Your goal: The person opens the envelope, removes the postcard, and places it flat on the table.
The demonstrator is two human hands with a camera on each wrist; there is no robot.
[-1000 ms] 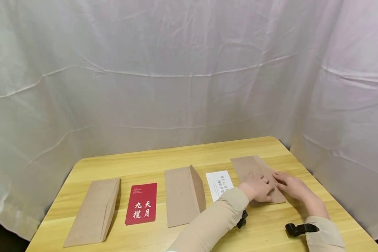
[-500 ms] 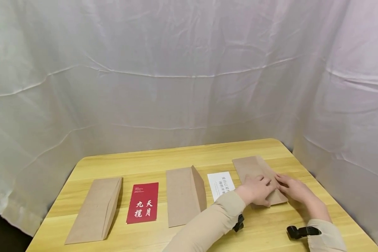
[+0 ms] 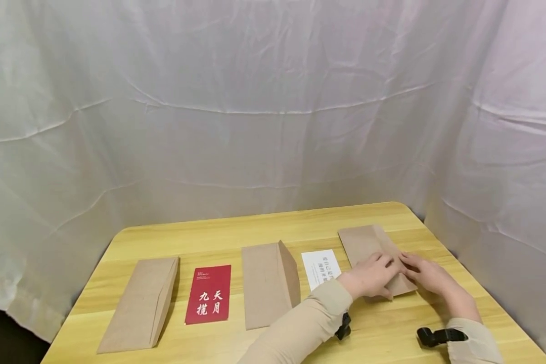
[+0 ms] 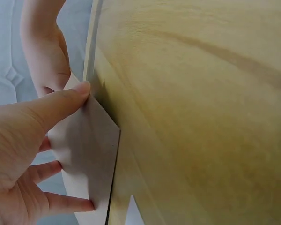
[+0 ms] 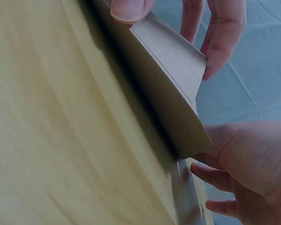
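At the table's right side lies a brown kraft-paper envelope [image 3: 361, 238], a long flap along its right side. My left hand [image 3: 371, 275] rests on it with spread, straight fingers [image 4: 68, 203]; the thumb lies at the near edge in the left wrist view. Along the envelope's right edge, my right hand [image 3: 429, 275] touches the flap side. In the right wrist view the flap [image 5: 178, 131] stands raised off the table; the right thumb tip is hidden behind it and two fingers [image 5: 215, 178] stay apart below. I cannot tell whether the right hand pinches the flap.
Left of the hands lie a white printed card [image 3: 317, 268], a second kraft envelope [image 3: 261, 288] with its flap raised, a red card [image 3: 209, 293] with white characters, and a third kraft envelope [image 3: 134, 303]. Pale curtains [image 3: 273, 141] enclose the wooden table [image 3: 236, 227].
The left hand has shifted slightly on the envelope, and its fingers sit nearer the right hand. The whole view has moved a little; the other envelopes and cards lie as before.
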